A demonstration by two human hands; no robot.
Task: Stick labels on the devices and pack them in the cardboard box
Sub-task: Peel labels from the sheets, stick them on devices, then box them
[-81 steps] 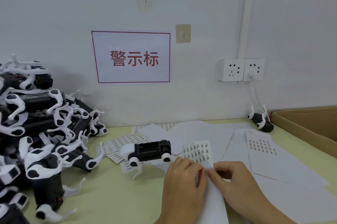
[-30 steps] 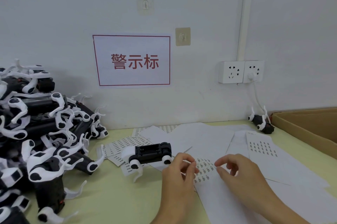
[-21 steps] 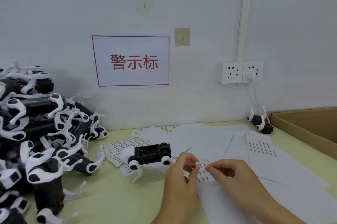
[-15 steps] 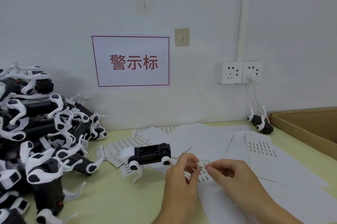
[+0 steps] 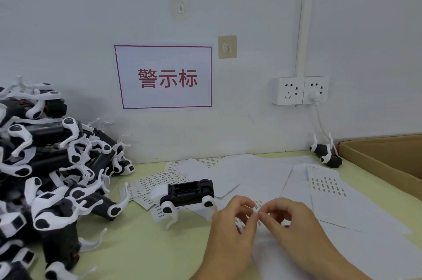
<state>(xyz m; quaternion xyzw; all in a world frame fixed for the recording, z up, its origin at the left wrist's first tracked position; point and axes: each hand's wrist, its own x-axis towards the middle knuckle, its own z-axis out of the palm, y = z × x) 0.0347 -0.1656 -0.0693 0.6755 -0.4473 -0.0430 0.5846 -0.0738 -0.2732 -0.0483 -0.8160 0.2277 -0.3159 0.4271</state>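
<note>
A black-and-white device [image 5: 187, 194] lies on its back on the table, just left of my hands. My left hand [image 5: 230, 231] and my right hand [image 5: 294, 227] meet fingertip to fingertip over a label sheet [image 5: 257, 205], pinching at a small label between them. The label itself is too small to make out. A heap of several similar devices [image 5: 45, 177] fills the left side. The cardboard box [image 5: 376, 161] stands open at the right edge.
More label sheets [image 5: 159, 180] and white backing papers [image 5: 262, 172] cover the table's middle. Another sheet with printed labels [image 5: 327, 186] lies to the right. One device [image 5: 326, 154] sits by the wall near the box, under a wall socket [image 5: 300, 90] with a plugged cable.
My hands lifted off the folded sheet, then drew together until the fingertips met over the label sheet. The device and the heap have not moved.
</note>
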